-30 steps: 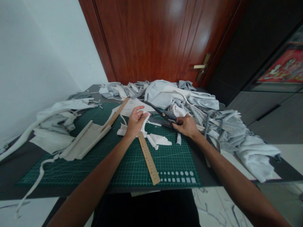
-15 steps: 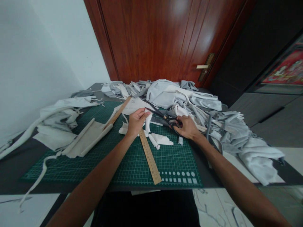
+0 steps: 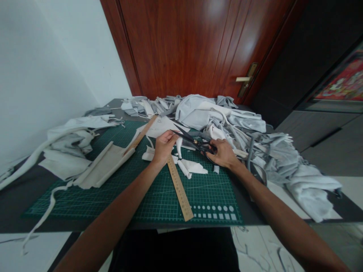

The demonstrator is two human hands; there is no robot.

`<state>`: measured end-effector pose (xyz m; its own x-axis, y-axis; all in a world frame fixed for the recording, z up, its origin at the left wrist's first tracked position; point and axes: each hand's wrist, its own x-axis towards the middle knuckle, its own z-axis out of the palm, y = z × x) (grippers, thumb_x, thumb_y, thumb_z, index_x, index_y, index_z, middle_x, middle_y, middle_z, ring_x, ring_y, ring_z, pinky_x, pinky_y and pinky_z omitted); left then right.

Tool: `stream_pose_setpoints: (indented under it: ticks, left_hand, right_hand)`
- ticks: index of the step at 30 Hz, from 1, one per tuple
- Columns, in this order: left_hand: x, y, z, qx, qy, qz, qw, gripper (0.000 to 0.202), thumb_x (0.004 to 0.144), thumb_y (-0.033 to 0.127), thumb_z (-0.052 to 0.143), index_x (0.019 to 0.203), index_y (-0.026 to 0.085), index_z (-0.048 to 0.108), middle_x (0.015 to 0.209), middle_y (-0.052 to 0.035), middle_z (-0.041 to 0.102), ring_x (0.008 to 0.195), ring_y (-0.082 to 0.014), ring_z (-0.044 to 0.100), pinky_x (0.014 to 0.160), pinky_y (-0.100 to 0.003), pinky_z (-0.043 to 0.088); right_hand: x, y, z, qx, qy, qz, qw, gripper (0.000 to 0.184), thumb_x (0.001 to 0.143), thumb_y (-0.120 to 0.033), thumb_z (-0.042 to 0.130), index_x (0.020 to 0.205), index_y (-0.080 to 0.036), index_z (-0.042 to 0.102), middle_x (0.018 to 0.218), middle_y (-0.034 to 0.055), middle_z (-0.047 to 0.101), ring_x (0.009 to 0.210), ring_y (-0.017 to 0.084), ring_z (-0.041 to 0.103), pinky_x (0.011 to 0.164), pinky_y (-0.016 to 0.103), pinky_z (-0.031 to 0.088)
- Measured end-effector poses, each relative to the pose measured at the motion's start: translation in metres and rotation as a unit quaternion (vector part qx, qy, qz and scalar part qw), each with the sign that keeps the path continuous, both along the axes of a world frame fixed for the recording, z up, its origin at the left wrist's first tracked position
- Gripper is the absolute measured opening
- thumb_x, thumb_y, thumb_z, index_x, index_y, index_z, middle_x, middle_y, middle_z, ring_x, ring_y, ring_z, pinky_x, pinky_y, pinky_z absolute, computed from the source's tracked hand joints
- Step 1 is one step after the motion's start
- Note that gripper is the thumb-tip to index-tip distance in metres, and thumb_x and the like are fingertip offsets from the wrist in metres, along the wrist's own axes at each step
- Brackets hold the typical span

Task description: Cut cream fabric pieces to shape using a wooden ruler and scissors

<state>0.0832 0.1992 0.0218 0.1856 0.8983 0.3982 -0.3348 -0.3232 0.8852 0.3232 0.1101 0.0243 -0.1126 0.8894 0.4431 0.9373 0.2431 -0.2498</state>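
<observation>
My right hand (image 3: 223, 153) grips the handles of black scissors (image 3: 190, 140), whose blades point left and away, open around a narrow white fabric strip (image 3: 179, 146). My left hand (image 3: 163, 145) pinches the top of that strip just left of the blades, holding it above the green cutting mat (image 3: 119, 196). A wooden ruler (image 3: 178, 186) lies on the mat right under my left hand, running toward me. Small white offcuts (image 3: 193, 166) lie beside the ruler.
A heap of grey and white fabric (image 3: 227, 121) covers the back and right of the table. Folded beige pieces (image 3: 104, 166) and more cloth lie on the left. A second wooden ruler (image 3: 141, 134) lies at the back. A brown door stands behind.
The scissors have swung left toward the strip and their blades now sit at my left hand. My left hand has lowered the strip a little.
</observation>
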Motion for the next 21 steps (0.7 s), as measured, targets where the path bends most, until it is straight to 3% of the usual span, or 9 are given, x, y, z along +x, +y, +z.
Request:
stream_pose_setpoints:
  ticks: [4, 10, 21]
  left_hand:
    - [0.0045, -0.0012, 0.0008, -0.026, -0.036, -0.024, 0.999, 0.036, 0.075, 0.046, 0.086, 0.088, 0.017, 0.068, 0.083, -0.0005, 0.072, 0.070, -0.0127, 0.066, 0.064, -0.023, 0.056]
    - [0.0085, -0.0031, 0.0025, -0.058, -0.066, -0.054, 0.995, 0.032, 0.075, 0.032, 0.087, 0.094, 0.018, 0.064, 0.082, 0.0002, 0.071, 0.072, -0.0123, 0.068, 0.067, -0.022, 0.055]
    - [0.0075, -0.0074, 0.0047, -0.059, -0.078, -0.074, 0.992, 0.034, 0.074, 0.027, 0.087, 0.096, 0.019, 0.062, 0.087, 0.0008, 0.071, 0.076, -0.0121, 0.068, 0.069, -0.023, 0.054]
  right_hand:
    - [-0.0021, -0.0003, 0.0003, 0.002, 0.006, -0.005, 1.000, 0.030, 0.082, -0.049, 0.064, 0.075, -0.021, 0.055, 0.069, 0.0031, 0.062, 0.069, 0.021, 0.057, 0.073, 0.034, 0.036]
    - [-0.0056, 0.0000, -0.0018, 0.002, 0.014, 0.004, 1.000, 0.032, 0.084, -0.051, 0.062, 0.073, -0.022, 0.054, 0.068, 0.0024, 0.060, 0.068, 0.021, 0.057, 0.070, 0.033, 0.036]
    - [-0.0046, 0.0013, -0.0046, 0.009, 0.021, 0.008, 1.000, 0.032, 0.084, -0.051, 0.063, 0.074, -0.023, 0.052, 0.068, 0.0015, 0.060, 0.067, 0.020, 0.055, 0.071, 0.033, 0.038]
